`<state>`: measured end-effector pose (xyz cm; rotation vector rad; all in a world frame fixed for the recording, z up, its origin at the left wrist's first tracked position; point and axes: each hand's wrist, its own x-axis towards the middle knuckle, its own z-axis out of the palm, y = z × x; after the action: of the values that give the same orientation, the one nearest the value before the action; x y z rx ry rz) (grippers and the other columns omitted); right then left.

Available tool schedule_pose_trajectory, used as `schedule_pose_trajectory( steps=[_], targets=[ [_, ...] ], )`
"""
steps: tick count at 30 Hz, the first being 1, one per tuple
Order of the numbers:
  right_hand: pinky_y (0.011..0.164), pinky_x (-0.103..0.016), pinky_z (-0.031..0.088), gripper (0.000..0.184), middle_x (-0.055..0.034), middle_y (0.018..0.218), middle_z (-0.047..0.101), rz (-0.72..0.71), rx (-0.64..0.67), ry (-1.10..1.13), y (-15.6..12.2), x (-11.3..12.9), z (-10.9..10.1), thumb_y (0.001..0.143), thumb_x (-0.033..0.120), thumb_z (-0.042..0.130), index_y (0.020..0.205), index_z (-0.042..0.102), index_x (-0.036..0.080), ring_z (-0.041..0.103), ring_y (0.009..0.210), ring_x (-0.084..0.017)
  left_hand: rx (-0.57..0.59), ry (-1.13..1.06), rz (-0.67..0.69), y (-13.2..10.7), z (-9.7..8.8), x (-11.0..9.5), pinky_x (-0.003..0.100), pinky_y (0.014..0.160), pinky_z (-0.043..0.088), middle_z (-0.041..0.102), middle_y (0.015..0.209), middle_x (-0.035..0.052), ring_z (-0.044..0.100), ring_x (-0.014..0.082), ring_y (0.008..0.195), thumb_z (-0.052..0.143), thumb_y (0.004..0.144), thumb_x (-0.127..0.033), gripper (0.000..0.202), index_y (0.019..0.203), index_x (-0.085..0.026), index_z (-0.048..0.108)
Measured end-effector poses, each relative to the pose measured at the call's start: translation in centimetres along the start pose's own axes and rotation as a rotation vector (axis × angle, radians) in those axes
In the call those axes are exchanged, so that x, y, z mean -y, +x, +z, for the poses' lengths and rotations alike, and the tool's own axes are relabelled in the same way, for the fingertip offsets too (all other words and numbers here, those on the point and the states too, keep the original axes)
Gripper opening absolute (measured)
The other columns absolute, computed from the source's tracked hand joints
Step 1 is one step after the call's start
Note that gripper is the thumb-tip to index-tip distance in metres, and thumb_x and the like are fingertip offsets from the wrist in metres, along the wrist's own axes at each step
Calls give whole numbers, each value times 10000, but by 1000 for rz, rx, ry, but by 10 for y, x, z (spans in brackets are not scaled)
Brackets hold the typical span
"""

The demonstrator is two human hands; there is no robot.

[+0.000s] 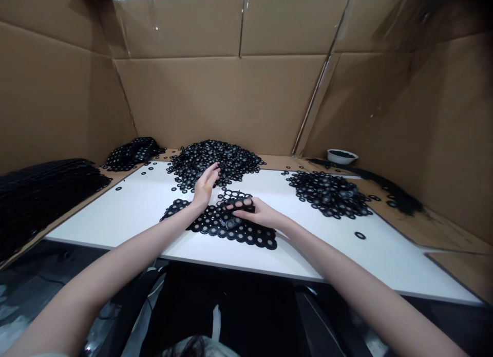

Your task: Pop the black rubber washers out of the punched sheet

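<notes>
Here's the right hand (259, 213), thumb against fingers, its grip pinching a curled black strip with round openings (244, 205) just above the middle of a black, flat sheet of joined discs (217, 224). Whether strip and sheet are one piece, I can't tell. The sheet lies across the near part of the white, smooth tabletop (127, 215). And the left hand (207, 186)! Its grip is spread, fingers long and pinching nothing, in front of a large heap of small black rings (234, 159); contact there is hard to call. Over to the right, a smaller black ring pile (329, 192).

How does it handle? That curl suggests something light, thin and bendy, rubber or soft plastic perhaps, more likely to flop than crack. The narrow webs between openings look the weak spots, so a flat pinch on the solid rim seems safest.
</notes>
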<state>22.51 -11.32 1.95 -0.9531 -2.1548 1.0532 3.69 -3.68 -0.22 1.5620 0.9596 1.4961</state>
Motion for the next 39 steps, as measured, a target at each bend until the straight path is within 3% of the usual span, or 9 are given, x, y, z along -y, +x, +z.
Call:
schedule_pose_trajectory(
  steps=[2,4,9,17,22,27,31,36,39],
  targets=[
    [952,-374,441,359,-20,1150,663,9,-10,3,0,-1,0,835,407,575,1155,639,256,605,1052,-233,12,22,-13,1,0,4,353,950,421,570,1265,91,564,215,1098,516,834,-397,496,1294,-214,487],
    [935,-379,451,360,-23,1143,667,20,-18,7,0,-1,1,832,411,580,1151,641,257,609,1041,-239,82,48,-7,1,0,6,360,971,412,557,1282,98,541,230,1138,525,831,-392,470,1256,-190,527],
    [905,-377,459,361,-28,1091,688,32,-24,-8,-1,0,1,823,418,586,1127,656,238,619,999,-242,201,168,73,-5,0,1,333,884,463,656,1092,81,616,196,920,498,848,-398,342,1033,-160,659],
    [930,-387,438,364,-45,1051,694,43,-129,149,1,-1,-2,769,427,642,1051,674,199,614,995,-237,136,175,200,-10,3,-5,276,788,476,629,1023,71,591,157,881,403,905,-386,344,1069,-169,613],
    [776,-363,498,325,-50,746,706,159,-294,355,4,-6,-4,765,483,629,787,671,162,650,723,-205,64,247,333,-15,4,-14,297,867,439,584,1052,71,549,165,972,411,911,-371,332,1158,-188,538],
    [747,-336,487,336,-40,771,692,197,-392,448,7,-8,-6,730,503,656,793,658,173,644,704,-184,182,395,508,-22,4,-25,331,934,412,549,1108,68,509,188,1056,513,863,-386,309,1112,-209,560],
    [717,-310,474,344,-26,748,669,186,-412,504,8,-6,-6,730,513,648,786,644,174,618,696,-163,271,520,591,-24,5,-26,391,1034,336,504,1253,73,439,234,1186,611,779,-461,452,1170,-243,551],
    [679,-294,459,347,-9,696,627,194,-412,537,7,-5,-6,732,518,640,758,623,172,570,665,-144,251,611,648,-24,6,-24,415,1063,292,450,1348,70,395,252,1238,642,733,-497,480,1145,-259,582],
    [689,-309,468,355,-22,698,630,158,-349,494,7,-6,-7,742,527,626,745,630,173,581,689,-164,263,586,643,-25,6,-25,396,1030,327,527,1259,73,445,234,1185,634,754,-466,420,1108,-241,598]
  ],
)
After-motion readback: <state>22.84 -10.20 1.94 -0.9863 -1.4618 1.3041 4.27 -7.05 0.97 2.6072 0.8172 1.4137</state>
